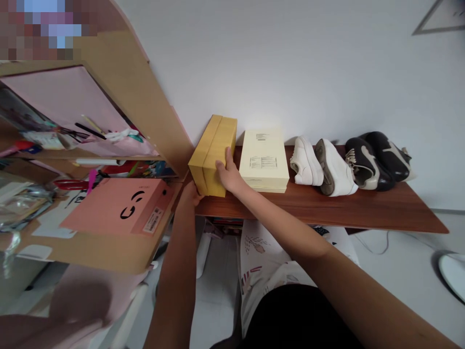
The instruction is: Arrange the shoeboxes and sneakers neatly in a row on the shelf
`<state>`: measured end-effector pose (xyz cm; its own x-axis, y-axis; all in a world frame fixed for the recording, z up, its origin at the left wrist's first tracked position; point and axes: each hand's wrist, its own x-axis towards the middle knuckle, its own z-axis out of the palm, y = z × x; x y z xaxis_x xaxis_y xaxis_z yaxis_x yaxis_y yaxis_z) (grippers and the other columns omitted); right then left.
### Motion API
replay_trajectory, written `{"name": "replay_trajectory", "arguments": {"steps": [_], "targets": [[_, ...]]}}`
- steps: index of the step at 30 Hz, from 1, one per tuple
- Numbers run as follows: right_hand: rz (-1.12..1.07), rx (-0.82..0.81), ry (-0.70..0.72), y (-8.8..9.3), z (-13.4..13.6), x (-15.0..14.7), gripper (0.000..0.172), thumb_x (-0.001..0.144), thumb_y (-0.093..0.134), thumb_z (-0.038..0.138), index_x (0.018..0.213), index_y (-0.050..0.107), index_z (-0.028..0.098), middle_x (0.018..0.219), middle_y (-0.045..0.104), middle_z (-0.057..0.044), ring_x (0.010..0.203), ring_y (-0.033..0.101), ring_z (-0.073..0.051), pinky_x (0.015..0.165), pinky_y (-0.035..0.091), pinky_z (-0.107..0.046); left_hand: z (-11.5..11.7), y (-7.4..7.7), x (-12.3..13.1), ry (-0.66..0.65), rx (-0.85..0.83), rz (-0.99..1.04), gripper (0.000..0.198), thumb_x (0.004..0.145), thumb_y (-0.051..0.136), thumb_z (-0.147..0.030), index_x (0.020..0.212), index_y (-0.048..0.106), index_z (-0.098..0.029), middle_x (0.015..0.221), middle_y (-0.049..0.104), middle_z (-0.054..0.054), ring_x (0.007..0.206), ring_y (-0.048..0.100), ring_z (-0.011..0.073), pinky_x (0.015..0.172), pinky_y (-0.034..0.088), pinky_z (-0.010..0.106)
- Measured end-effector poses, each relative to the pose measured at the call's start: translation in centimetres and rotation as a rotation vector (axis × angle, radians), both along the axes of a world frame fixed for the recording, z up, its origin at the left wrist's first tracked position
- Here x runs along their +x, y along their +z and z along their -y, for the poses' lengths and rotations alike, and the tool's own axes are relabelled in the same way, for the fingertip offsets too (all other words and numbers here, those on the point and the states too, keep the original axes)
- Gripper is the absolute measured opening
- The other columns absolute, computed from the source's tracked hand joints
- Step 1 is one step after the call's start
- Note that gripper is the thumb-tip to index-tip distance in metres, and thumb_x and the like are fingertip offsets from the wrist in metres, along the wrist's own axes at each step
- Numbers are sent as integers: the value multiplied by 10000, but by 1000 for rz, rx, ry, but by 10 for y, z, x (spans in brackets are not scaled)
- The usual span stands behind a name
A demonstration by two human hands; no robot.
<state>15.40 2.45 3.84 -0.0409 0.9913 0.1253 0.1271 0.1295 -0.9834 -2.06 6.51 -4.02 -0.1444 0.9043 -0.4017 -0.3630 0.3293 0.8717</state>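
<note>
A yellow shoebox-shaped box [218,145] stands on its narrow side at the left end of the brown wooden shelf board [327,211]. My left hand [192,194] grips its lower left front corner, some fingers hidden by the box. On the box's right face lies my right hand [229,174], thumb pointing up, so the box is held between both hands. Just right of it a cream box [264,157] with small printed labels lies flat. Farther right come a pair of white shoes [307,162] and a pair of black-and-beige shoes [381,160].
At left, a pink box [123,206] with black lettering rests on a cluttered desk [127,254], whose tan side panel [145,87] rises next to the board. A white wall [276,63] stands behind. Below are a pink chair [80,300] and patterned white fabric [259,245].
</note>
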Motion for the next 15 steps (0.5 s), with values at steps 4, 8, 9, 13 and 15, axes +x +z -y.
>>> {"name": "replay_trajectory", "arguments": {"steps": [4,8,9,13,15], "targets": [[47,9,0,1,6,8,638,1006,279,463,1576,159,203,1650,154,-38,1534,11,-219,1233,102,-497,2,-5,1,65,-67,13,126,860,623,-300,907,672,-194,925,718,99,892,709,221,752,585,336],[59,-13,-7,3,9,10,615,997,312,494,1536,293,198,1647,158,-55,1529,-76,-243,1224,104,-531,2,-4,-14,175,-66,25,185,874,611,-348,1003,662,-225,986,719,80,950,699,227,783,588,367],[56,-28,-14,4,10,9,624,991,331,513,1527,306,195,1646,154,-69,1529,-67,-254,1220,121,-537,2,-3,-19,195,-36,45,221,879,606,-368,1045,657,-233,1015,719,78,977,694,232,791,589,375],[66,-98,-3,-1,10,4,693,936,419,625,1469,370,185,1610,241,-132,1518,129,-306,1199,205,-539,-2,1,-37,263,141,87,331,894,583,-403,1170,633,-225,1099,712,94,1060,672,243,812,587,367],[67,-119,-6,-7,10,1,757,896,451,682,1429,406,147,1573,312,-169,1495,212,-323,1202,208,-519,-6,3,-42,340,190,45,340,892,586,-388,1180,628,-213,1110,708,93,1066,668,235,816,585,347]]}}
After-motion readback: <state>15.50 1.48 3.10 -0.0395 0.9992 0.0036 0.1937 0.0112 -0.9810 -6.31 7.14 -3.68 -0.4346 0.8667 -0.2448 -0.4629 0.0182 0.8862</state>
